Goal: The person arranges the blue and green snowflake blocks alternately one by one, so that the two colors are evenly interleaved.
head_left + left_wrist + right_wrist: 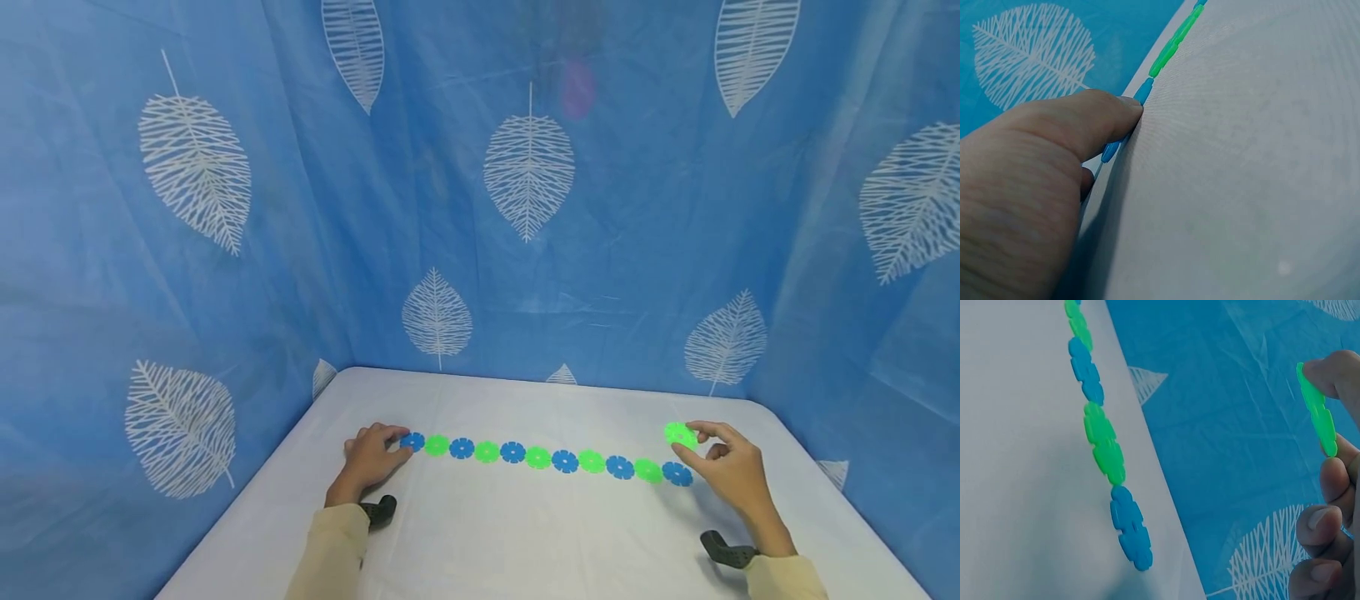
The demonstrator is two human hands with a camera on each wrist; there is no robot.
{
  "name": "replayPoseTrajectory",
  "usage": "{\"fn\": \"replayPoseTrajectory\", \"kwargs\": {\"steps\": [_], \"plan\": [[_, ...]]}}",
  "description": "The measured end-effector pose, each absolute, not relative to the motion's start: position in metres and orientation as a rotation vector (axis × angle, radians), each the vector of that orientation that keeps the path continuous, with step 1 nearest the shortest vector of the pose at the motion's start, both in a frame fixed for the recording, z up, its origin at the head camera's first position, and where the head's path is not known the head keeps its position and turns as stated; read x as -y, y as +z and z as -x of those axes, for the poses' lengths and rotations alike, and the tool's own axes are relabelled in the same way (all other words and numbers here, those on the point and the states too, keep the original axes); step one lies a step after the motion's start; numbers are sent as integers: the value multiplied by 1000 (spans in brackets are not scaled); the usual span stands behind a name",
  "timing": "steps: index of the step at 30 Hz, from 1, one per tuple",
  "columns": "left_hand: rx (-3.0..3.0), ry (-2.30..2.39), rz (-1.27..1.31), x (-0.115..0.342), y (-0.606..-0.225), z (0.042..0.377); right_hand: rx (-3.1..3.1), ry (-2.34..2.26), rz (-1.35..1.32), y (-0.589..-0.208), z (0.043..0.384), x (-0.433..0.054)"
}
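Notched plastic discs, alternating blue and green, lie edge to edge in a row across the white table. At the left end, my left hand [370, 457] pinches the blue disc [412, 442] between thumb and fingers; in the left wrist view the thumb covers part of it. My right hand [731, 468] holds a bright green disc [678, 434] by its edge, raised above the table. Below that disc is the row's right-end blue disc [677, 474], which nothing touches. In the right wrist view the held green disc [1317, 412] appears edge-on, apart from the row.
The white table [525, 533] has a far edge close to a blue curtain [450, 208] printed with white leaves. The curtain also runs along both sides. Black wrist mounts [725, 551] sit on both forearms.
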State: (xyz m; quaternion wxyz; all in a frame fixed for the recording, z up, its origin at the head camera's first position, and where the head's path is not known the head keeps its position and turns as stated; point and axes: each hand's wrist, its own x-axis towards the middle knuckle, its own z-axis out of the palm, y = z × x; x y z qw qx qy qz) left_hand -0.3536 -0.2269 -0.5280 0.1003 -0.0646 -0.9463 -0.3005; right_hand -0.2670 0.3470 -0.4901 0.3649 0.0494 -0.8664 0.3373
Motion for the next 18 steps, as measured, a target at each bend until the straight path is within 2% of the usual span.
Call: {"fn": "replayPoseTrajectory", "kwargs": {"steps": [12,18], "plan": [[2796,-853,195,229,-531,356,2279,869,233,-495,262,-372],[2804,-854,197,227,-530,356,2383,792,329,-499,258,-385]]}}
